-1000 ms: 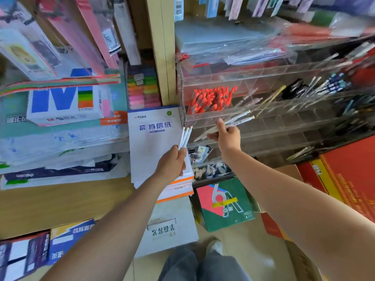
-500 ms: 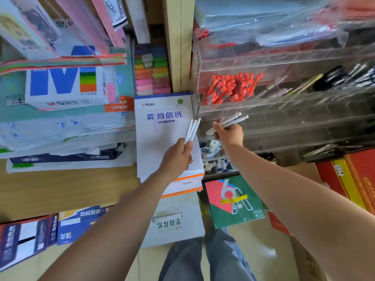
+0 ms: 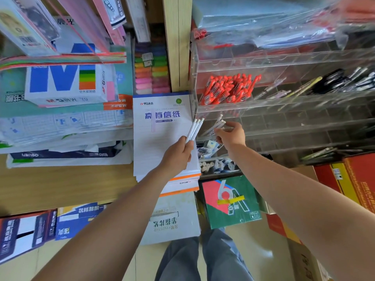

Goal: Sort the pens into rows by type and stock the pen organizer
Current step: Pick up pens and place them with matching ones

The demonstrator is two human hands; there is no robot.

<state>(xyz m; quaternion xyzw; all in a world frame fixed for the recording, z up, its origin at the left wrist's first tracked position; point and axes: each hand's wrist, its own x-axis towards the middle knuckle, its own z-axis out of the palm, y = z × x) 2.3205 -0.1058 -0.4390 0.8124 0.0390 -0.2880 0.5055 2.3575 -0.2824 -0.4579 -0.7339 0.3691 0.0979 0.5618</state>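
Here, left grip [image 3: 178,153] holding white pens [image 3: 194,128], pack [image 3: 174,209] perhaps reading KINGSTAR.

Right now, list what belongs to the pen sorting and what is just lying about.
Job: left hand gripping white pens; right hand at a second white bunch; clear organizer; red pens; dark pens.
Lying about: letter pad; paper ream; green box; coloured paper stack.

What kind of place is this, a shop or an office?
Most likely a stationery shop: a clear acrylic pen organizer holds red pens, and reams of copy paper and letter-paper pads lie stacked beside it.
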